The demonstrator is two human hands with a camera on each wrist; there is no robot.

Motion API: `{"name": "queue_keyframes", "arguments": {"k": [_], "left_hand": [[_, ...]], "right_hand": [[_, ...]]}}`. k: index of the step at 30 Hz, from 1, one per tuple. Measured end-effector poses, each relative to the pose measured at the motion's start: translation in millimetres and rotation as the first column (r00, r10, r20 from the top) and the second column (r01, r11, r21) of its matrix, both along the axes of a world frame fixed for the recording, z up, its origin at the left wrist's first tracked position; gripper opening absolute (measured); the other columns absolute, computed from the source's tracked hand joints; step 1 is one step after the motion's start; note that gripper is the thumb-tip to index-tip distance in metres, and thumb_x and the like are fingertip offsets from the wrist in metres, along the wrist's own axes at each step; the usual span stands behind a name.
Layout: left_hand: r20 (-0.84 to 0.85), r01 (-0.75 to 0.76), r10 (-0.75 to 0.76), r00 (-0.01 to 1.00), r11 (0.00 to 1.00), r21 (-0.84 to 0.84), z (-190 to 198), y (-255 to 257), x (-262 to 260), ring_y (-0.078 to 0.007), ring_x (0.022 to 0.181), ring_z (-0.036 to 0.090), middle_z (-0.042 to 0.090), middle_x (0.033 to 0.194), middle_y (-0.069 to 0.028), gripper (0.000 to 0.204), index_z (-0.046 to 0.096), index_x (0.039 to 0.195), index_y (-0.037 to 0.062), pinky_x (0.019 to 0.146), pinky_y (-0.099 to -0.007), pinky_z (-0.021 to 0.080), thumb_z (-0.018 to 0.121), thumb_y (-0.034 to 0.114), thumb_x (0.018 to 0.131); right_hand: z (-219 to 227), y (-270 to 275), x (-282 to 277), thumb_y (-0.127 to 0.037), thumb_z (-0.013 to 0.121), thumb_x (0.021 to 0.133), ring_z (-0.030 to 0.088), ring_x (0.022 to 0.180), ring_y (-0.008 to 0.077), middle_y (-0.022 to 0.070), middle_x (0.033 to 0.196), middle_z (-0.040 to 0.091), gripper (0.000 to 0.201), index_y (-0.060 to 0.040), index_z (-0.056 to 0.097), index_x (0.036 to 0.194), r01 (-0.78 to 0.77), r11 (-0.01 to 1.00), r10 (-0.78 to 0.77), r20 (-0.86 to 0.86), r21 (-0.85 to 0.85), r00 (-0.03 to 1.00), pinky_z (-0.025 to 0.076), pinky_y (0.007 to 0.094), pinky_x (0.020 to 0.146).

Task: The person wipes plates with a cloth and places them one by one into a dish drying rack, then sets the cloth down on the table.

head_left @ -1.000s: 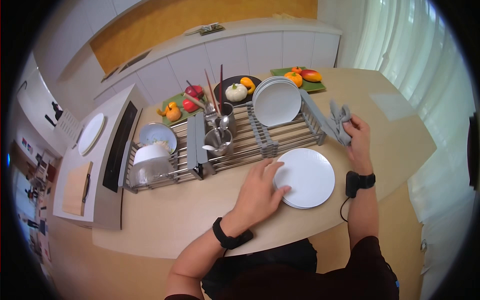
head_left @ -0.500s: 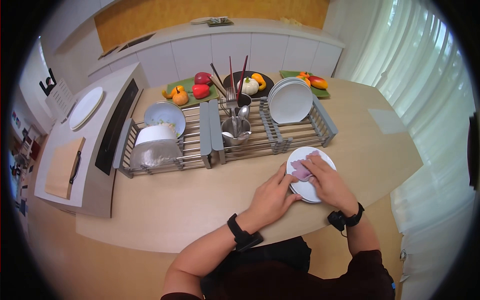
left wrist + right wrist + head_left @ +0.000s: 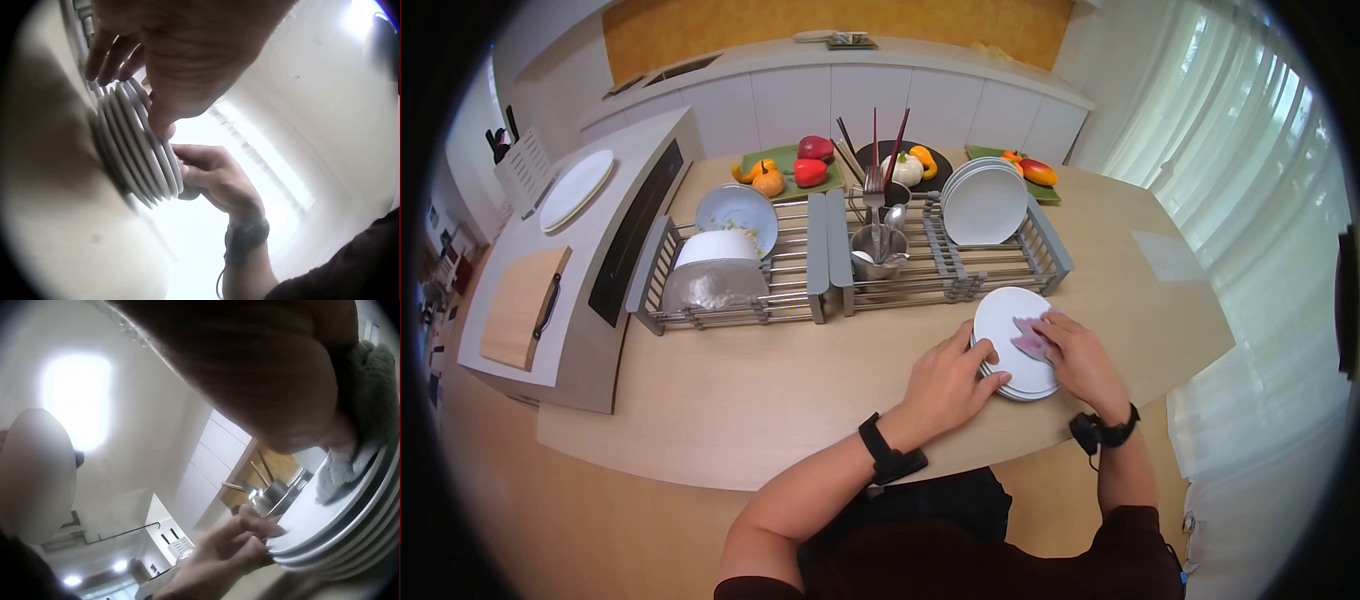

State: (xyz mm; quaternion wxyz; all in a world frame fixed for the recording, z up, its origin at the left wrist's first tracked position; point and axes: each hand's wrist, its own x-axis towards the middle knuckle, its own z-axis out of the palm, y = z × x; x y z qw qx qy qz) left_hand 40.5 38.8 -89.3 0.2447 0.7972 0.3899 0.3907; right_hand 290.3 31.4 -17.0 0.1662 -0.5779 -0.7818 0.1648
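Observation:
A stack of several white plates [image 3: 1000, 312] lies near the front edge of the table. My left hand [image 3: 945, 390] holds the stack at its left rim, the thumb over the top plate and the other fingers along the edge. My right hand [image 3: 1090, 372] grips a cloth [image 3: 1030, 342], pressed against the top plate. In the right wrist view the cloth [image 3: 369, 400] looks grey and fluffy, bunched under the fingers. The left wrist view shows the layered edges of the plates [image 3: 134, 147], with the right hand [image 3: 219, 181] beyond them.
Behind the plates stands a metal dish rack [image 3: 990, 275] with upright plates [image 3: 980, 205], a utensil cup [image 3: 878, 250] and bowls [image 3: 735, 218]. Trays of fruit and vegetables line the back. A cutting board [image 3: 525, 310] lies on the counter at left.
My right hand has come from the right of the stack, carrying the cloth onto the top plate, and has shifted slightly over it. My left hand now grips the rim; the view has turned slightly.

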Motion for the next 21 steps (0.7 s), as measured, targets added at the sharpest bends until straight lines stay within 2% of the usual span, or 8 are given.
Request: {"name": "queue_keyframes", "arguments": {"k": [2, 3, 6, 9, 13, 15, 17, 21], "left_hand": [[-0.006, -0.027, 0.027, 1.0, 1.0, 0.016, -2, 4, 6, -0.0421, 0.102, 0.071, 0.068, 0.124, -0.0165, 0.034, 0.068, 0.114, 0.0081, 0.084, -0.0516, 0.058, 0.083, 0.031, 0.094], [-0.013, -0.056, 0.057, 0.998, 0.998, 0.029, -3, 7, 8, -0.0422, 0.1, 0.071, 0.069, 0.117, -0.0166, 0.034, 0.067, 0.115, 0.007, 0.082, -0.0522, 0.057, 0.082, 0.031, 0.095], [0.027, -0.165, 0.166, 0.986, 0.985, -0.041, -6, 14, 13, -0.0411, 0.099, 0.072, 0.07, 0.113, -0.0178, 0.035, 0.064, 0.116, 0.0041, 0.082, -0.053, 0.057, 0.08, 0.028, 0.096], [0.059, -0.28, 0.291, 0.955, 0.949, -0.143, -4, 25, 15, -0.0401, 0.097, 0.074, 0.074, 0.107, -0.0175, 0.041, 0.063, 0.123, 0.0022, 0.085, -0.0522, 0.057, 0.079, 0.029, 0.096], [-0.04, -0.257, 0.259, 0.965, 0.911, -0.323, 1, 41, 12, -0.0387, 0.096, 0.076, 0.078, 0.098, -0.0167, 0.046, 0.063, 0.13, 0.0016, 0.087, -0.0501, 0.058, 0.077, 0.029, 0.097], [-0.087, -0.168, 0.144, 0.986, 0.882, -0.441, -5, 50, 12, -0.0377, 0.095, 0.078, 0.08, 0.092, -0.0156, 0.048, 0.062, 0.137, 0.0022, 0.088, -0.0481, 0.058, 0.074, 0.028, 0.098], [-0.111, -0.166, 0.129, 0.985, 0.882, -0.44, -2, 51, 11, -0.0366, 0.095, 0.078, 0.08, 0.092, -0.0159, 0.048, 0.062, 0.137, 0.0022, 0.087, -0.0476, 0.058, 0.073, 0.027, 0.098], [-0.182, -0.207, 0.144, 0.973, 0.894, -0.397, 4, 50, 13, -0.0359, 0.09, 0.078, 0.08, 0.089, -0.0157, 0.047, 0.06, 0.139, 0.0016, 0.088, -0.0464, 0.058, 0.07, 0.025, 0.099]], "right_hand": [[-16, 13, -11, 0.008, 0.068, 0.088, 0.064, 0.127, 0.0481, 0.0243, 0.127, 0.069, 0.054, -0.0029, 0.068, 0.14, -0.067, 0.976, 0.067, 0.01, 0.205, 0.998, 0.052, 0.0508, 0.11], [-27, 16, -15, 0.009, 0.069, 0.088, 0.061, 0.132, 0.0485, 0.0271, 0.135, 0.067, 0.06, -0.0049, 0.065, 0.146, -0.112, 0.967, 0.121, -0.026, 0.229, 0.992, 0.051, 0.0511, 0.114], [-20, 8, -28, 0.01, 0.069, 0.088, 0.059, 0.14, 0.0473, 0.0277, 0.143, 0.065, 0.062, -0.0056, 0.064, 0.148, -0.214, 0.962, 0.238, -0.138, 0.169, 0.961, 0.049, 0.0505, 0.119], [-12, -3, -20, 0.012, 0.068, 0.087, 0.057, 0.146, 0.0447, 0.0244, 0.146, 0.067, 0.061, -0.006, 0.068, 0.145, -0.218, 0.971, 0.231, -0.153, 0.095, 0.961, 0.048, 0.0493, 0.121], [-6, -15, 0, 0.013, 0.068, 0.085, 0.063, 0.138, 0.044, 0.0205, 0.141, 0.071, 0.057, -0.0049, 0.072, 0.139, -0.19, 0.981, 0.194, -0.163, 0.039, 0.967, 0.053, 0.049, 0.115], [-10, -12, 4, 0.013, 0.068, 0.084, 0.065, 0.133, 0.0445, 0.0206, 0.139, 0.071, 0.055, -0.0039, 0.073, 0.137, -0.138, 0.988, 0.147, -0.141, 0.076, 0.979, 0.054, 0.0489, 0.112], [-7, -8, 2, 0.013, 0.068, 0.084, 0.067, 0.122, 0.0463, 0.0217, 0.133, 0.072, 0.052, -0.0027, 0.073, 0.134, -0.059, 0.987, 0.073, -0.088, 0.152, 0.993, 0.056, 0.0495, 0.105], [-25, 12, -12, 0.013, 0.069, 0.085, 0.066, 0.131, 0.044, 0.0233, 0.139, 0.07, 0.062, -0.0071, 0.069, 0.144, -0.063, 0.972, 0.089, -0.109, 0.225, 0.99, 0.053, 0.0475, 0.113]]}}
